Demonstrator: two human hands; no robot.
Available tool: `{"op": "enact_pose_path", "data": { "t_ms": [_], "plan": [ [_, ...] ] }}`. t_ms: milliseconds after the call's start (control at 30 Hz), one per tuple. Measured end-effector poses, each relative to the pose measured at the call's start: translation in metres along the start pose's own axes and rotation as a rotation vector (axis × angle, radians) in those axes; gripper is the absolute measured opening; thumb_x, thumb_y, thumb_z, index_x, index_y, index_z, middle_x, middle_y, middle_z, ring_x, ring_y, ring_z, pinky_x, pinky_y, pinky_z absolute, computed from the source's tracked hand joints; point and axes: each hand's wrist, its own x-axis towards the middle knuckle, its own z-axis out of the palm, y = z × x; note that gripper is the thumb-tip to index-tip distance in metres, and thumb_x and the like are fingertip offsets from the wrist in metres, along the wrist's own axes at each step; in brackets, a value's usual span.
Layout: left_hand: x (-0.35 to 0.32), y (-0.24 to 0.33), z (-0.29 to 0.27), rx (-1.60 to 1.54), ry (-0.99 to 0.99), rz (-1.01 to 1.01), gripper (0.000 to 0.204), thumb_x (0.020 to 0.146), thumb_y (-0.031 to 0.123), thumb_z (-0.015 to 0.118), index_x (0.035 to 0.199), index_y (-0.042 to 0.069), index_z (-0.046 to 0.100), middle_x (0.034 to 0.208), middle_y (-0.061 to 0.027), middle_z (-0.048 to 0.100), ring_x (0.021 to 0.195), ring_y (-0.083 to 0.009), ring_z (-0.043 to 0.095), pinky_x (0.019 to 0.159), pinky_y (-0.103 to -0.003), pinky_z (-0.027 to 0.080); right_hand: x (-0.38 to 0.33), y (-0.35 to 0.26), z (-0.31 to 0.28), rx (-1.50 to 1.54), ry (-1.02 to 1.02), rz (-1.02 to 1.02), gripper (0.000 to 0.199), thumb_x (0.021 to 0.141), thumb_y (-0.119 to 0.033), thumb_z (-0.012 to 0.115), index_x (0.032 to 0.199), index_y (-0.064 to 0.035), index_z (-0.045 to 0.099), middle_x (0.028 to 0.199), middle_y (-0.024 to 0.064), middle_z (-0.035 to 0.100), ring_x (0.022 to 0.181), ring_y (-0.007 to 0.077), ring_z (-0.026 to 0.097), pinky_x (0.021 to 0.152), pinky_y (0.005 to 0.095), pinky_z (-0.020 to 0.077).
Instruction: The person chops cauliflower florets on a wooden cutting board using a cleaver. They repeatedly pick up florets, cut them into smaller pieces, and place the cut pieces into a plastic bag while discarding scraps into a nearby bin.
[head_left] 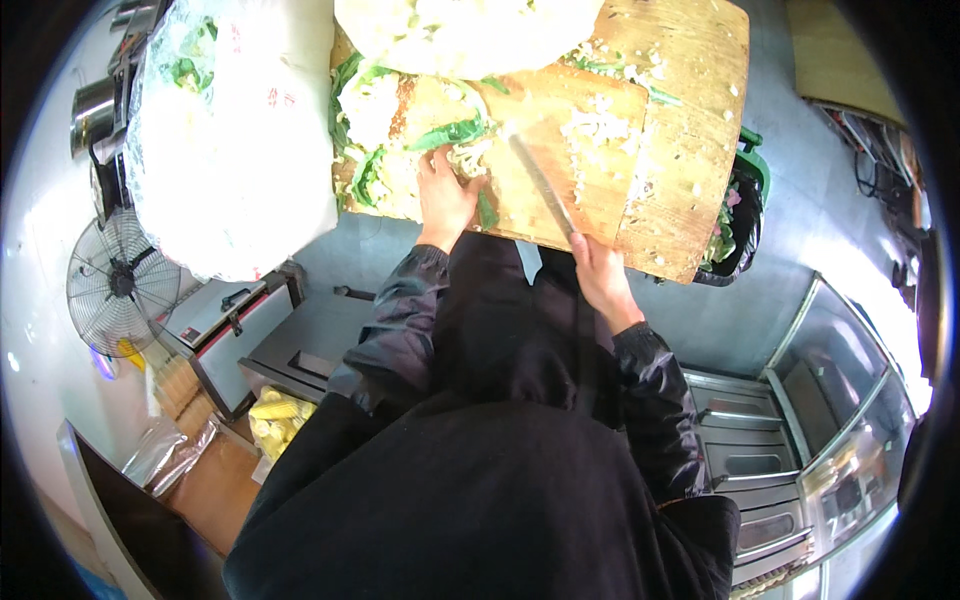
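Observation:
In my right hand [600, 272] is the handle of a kitchen knife [542, 184]. Its blade, a little blurred, slants up and left over the wooden cutting board [535, 220]. My left hand [447, 208] rests at the board's near edge, fingers bent and thumb apart, against a piece of cauliflower [470, 157]. The palm hides part of that piece. Around it lie green cauliflower leaves [447, 134] and a larger pale cauliflower head [368, 105] to the left. White crumbs [600, 125] are scattered right of the blade.
A large white plastic bag [235, 150] stands left of the board. Beyond the board, a pale container [470, 45] holds cut florets. A green bin [752, 165] with a black liner sits at the right. Lower left are a fan [122, 280] and yellow produce [278, 418].

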Motion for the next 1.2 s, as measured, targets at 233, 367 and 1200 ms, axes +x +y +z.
{"op": "enact_pose_path", "data": {
  "t_ms": [233,367,1200],
  "plan": [
    [0.001,-0.025,0.02,-0.1,0.003,0.016,0.056,0.07,0.01,0.087,0.118,-0.002,0.061,0.106,-0.0192,0.063,0.089,-0.0344,0.066,0.08,-0.042,0.056,0.038,-0.036,0.04,-0.17,-0.114,-0.045,0.035,0.104,-0.029,0.056,0.092,0.0018,0.066,0.087,0.0289,0.068,0.085,0.051,0.066,0.076,0.0563,0.0529],
    [0.006,-0.02,0.015,-0.054,-0.066,-0.01,0.06,0.07,0.01,0.085,0.121,-0.004,0.056,0.114,-0.0253,0.059,0.105,-0.0434,0.06,0.091,-0.046,0.053,0.061,-0.05,0.062,-0.197,-0.071,-0.01,0.046,0.106,-0.038,0.05,0.088,-0.0005,0.068,0.086,0.0294,0.068,0.084,0.0507,0.066,0.074,0.0578,0.0528],
    [0.169,0.024,-0.147,-0.362,0.111,0.649,0.04,0.093,0.02,0.076,0.124,-0.002,0.065,0.127,-0.0194,0.066,0.117,-0.0276,0.066,0.099,-0.037,0.053,0.034,-0.001,0.062,-0.034,0.153,0.241,0.053,0.108,-0.043,0.048,0.08,-0.0007,0.064,0.059,0.0127,0.055,0.052,0.0234,0.057,0.053,0.0412,0.0469]
  ]
}}
